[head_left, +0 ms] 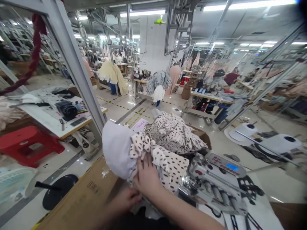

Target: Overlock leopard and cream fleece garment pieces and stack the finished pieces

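My right hand [147, 174] lies on cream fabric with dark spots [171, 166], its fingertips tucked into the gathered cloth. Beside it, lower and to the left, my left hand [130, 197] is smeared by motion. Its fingers look bent near the cloth's lower edge, but what they hold, if anything, is unclear. A rounded piece of plain white fabric [117, 150] adjoins the spotted cloth on the left. Right of my hands stands a sewing machine [216, 182] with a lit blue display. Behind them rises a larger heap of spotted fabric [176, 131].
A cardboard box [83, 191] is at my lower left, with a round black base [59, 191] on the floor beyond. Further left are a red stool [28, 145] and another sewing table [52, 119]. A metal post [74, 60] rises at left. Thread cones [247, 129] stand at right.
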`<state>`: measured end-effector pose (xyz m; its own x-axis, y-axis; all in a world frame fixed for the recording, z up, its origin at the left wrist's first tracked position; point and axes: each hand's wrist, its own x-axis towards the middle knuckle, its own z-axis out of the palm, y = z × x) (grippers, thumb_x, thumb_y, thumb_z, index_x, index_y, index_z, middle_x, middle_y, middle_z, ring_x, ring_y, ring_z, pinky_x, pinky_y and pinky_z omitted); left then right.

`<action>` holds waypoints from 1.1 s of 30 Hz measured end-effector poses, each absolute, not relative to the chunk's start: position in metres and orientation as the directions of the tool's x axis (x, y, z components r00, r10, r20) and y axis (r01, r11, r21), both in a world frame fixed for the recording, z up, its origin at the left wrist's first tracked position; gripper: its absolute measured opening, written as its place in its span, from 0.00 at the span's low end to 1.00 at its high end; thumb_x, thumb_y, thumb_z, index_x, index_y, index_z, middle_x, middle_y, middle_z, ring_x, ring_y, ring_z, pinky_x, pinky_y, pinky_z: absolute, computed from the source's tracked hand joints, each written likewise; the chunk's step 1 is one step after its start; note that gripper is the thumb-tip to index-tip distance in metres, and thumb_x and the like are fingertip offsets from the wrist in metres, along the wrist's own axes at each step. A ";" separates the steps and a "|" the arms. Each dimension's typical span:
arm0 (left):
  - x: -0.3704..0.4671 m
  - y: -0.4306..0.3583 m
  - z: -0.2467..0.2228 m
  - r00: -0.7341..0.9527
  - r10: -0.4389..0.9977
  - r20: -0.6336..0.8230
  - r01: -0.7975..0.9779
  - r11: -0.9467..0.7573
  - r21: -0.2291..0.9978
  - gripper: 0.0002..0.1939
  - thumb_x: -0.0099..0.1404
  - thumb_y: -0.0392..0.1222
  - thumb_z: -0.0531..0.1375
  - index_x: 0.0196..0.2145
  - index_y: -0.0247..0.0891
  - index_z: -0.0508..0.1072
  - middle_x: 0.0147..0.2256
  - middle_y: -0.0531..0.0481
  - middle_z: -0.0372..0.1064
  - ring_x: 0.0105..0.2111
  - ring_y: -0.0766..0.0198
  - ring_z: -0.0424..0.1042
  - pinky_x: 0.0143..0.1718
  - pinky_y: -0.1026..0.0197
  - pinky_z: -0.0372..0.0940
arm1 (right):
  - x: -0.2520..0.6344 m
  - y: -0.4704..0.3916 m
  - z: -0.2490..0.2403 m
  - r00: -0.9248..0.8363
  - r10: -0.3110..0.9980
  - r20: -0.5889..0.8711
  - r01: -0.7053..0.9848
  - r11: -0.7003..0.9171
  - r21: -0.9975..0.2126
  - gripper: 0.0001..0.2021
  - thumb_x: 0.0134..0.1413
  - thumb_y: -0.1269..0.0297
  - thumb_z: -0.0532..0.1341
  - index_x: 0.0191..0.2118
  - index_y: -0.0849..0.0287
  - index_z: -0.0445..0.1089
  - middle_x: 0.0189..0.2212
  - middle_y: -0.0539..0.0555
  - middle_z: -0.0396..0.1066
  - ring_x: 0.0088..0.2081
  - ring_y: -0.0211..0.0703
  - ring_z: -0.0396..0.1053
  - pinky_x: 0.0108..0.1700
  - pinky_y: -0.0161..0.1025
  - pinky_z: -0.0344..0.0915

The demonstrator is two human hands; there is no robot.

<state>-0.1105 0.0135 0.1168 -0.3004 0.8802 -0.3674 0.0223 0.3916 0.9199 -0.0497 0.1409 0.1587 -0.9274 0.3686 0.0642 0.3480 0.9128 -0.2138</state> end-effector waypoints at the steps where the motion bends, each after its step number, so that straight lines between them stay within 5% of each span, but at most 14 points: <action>1: -0.112 0.014 0.133 -0.305 0.896 -0.322 0.117 0.371 0.921 0.16 0.54 0.55 0.59 0.21 0.40 0.72 0.22 0.50 0.67 0.25 0.60 0.63 0.31 0.56 0.59 | -0.046 0.144 0.164 -0.923 0.378 0.072 0.352 0.905 -0.240 0.32 0.49 0.57 0.55 0.60 0.63 0.52 0.61 0.69 0.47 0.58 0.63 0.50 0.54 0.51 0.51; 5: -0.125 0.034 0.189 -0.569 0.820 0.058 0.540 0.320 0.779 0.19 0.61 0.52 0.47 0.20 0.39 0.64 0.22 0.49 0.62 0.26 0.61 0.62 0.30 0.59 0.60 | -0.045 0.173 0.208 -0.893 0.447 0.048 0.420 0.868 -0.265 0.27 0.53 0.58 0.51 0.58 0.64 0.54 0.54 0.64 0.58 0.51 0.53 0.59 0.49 0.45 0.58; 8: -0.134 0.050 0.201 -0.557 0.779 0.288 0.760 0.339 0.554 0.16 0.63 0.47 0.46 0.35 0.37 0.70 0.41 0.41 0.66 0.45 0.55 0.63 0.47 0.54 0.60 | -0.041 0.194 0.223 -0.880 0.465 0.095 0.454 0.884 -0.115 0.29 0.52 0.58 0.54 0.58 0.66 0.54 0.57 0.65 0.54 0.51 0.55 0.57 0.49 0.48 0.57; 11: -0.146 0.055 0.188 -0.593 0.740 0.318 0.803 0.511 0.306 0.22 0.63 0.46 0.47 0.51 0.34 0.65 0.58 0.36 0.51 0.59 0.46 0.45 0.54 0.41 0.51 | -0.026 0.202 0.206 -0.896 0.403 0.186 0.408 0.913 -0.013 0.32 0.52 0.50 0.53 0.60 0.62 0.54 0.61 0.61 0.50 0.58 0.61 0.47 0.56 0.56 0.46; 14: -0.163 0.054 0.167 -0.695 0.693 0.190 0.718 0.680 0.145 0.26 0.64 0.53 0.46 0.52 0.34 0.66 0.63 0.37 0.38 0.61 0.36 0.33 0.47 0.31 0.51 | -0.009 0.199 0.172 -0.889 0.395 0.231 0.397 0.917 -0.038 0.32 0.55 0.45 0.47 0.62 0.54 0.48 0.63 0.54 0.45 0.62 0.59 0.40 0.59 0.59 0.36; 20: -0.180 0.064 0.162 -0.639 0.756 0.143 0.769 0.631 0.098 0.28 0.64 0.57 0.43 0.42 0.35 0.74 0.64 0.42 0.32 0.61 0.35 0.31 0.46 0.33 0.53 | 0.003 0.195 0.131 -0.813 0.508 0.284 0.512 0.857 -0.066 0.31 0.58 0.45 0.43 0.63 0.54 0.45 0.64 0.55 0.41 0.63 0.57 0.38 0.60 0.58 0.36; 26: -0.159 0.073 0.178 -0.403 0.880 0.250 0.911 0.359 0.203 0.23 0.65 0.52 0.47 0.51 0.38 0.66 0.58 0.41 0.54 0.60 0.49 0.45 0.53 0.44 0.50 | 0.005 0.198 0.130 -0.811 0.514 0.278 0.520 0.852 -0.060 0.31 0.57 0.45 0.44 0.63 0.55 0.46 0.64 0.55 0.41 0.63 0.57 0.38 0.59 0.58 0.38; 33: -0.176 0.096 0.167 -0.526 0.832 0.175 0.849 0.504 0.158 0.31 0.63 0.59 0.45 0.59 0.42 0.57 0.62 0.44 0.43 0.62 0.41 0.30 0.54 0.33 0.40 | 0.009 0.188 0.123 -0.802 0.528 0.279 0.537 0.842 -0.051 0.31 0.58 0.47 0.45 0.63 0.57 0.47 0.65 0.57 0.37 0.63 0.58 0.34 0.60 0.58 0.37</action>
